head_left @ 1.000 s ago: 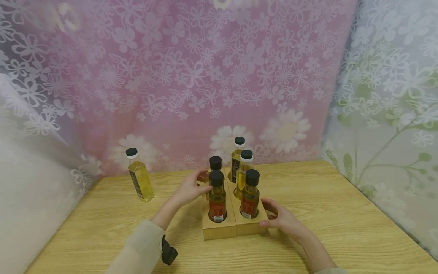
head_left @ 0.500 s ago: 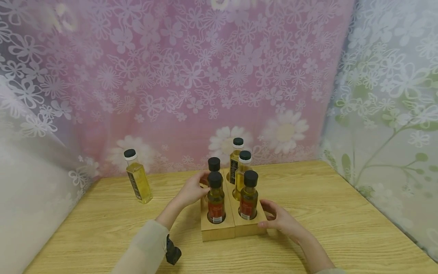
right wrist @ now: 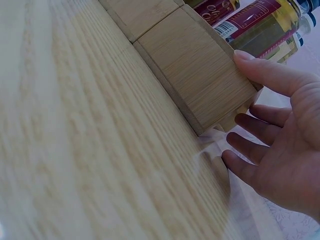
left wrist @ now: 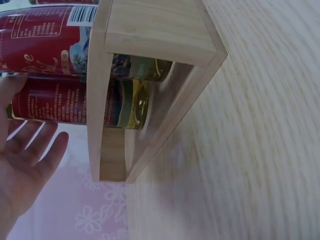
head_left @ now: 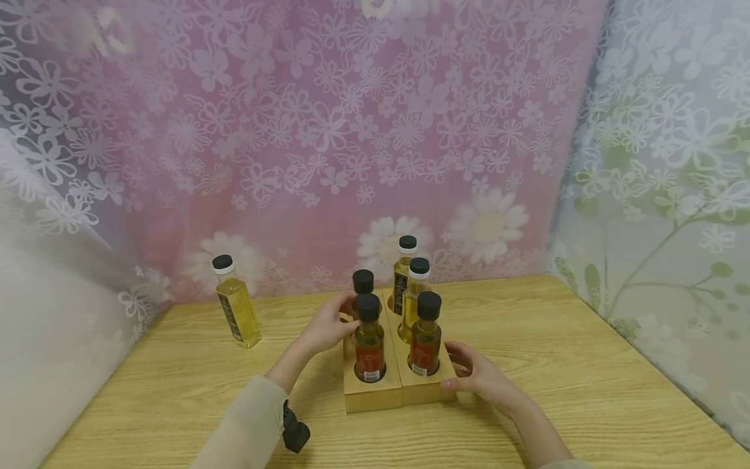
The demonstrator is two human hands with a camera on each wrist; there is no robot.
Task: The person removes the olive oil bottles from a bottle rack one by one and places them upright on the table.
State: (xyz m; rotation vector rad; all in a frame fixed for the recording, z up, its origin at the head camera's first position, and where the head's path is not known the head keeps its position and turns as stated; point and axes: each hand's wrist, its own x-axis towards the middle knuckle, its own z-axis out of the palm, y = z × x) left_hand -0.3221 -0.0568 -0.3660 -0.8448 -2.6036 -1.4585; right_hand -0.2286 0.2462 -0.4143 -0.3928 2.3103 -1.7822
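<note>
Two wooden bottle racks stand side by side, a left rack and a right rack. My left hand holds the rear red-labelled oil bottle in the left rack, thumb on one side and fingers on the other. In the left wrist view, that bottle's base shows inside the rack's open side. A matching oil bottle sits in front of it and partly covers it in the head view. My right hand grips the right rack's near corner, thumb at the front edge and fingers beside it.
The right rack bears another red-labelled oil bottle in front and two white-collared bottles of yellow oil behind. A separate yellow oil bottle stands on the wooden table at left. A flowered curtain hangs behind.
The rear bottle in my left hand has tipped slightly to the left. My right hand stays at the rack corner, and both racks stay put.
</note>
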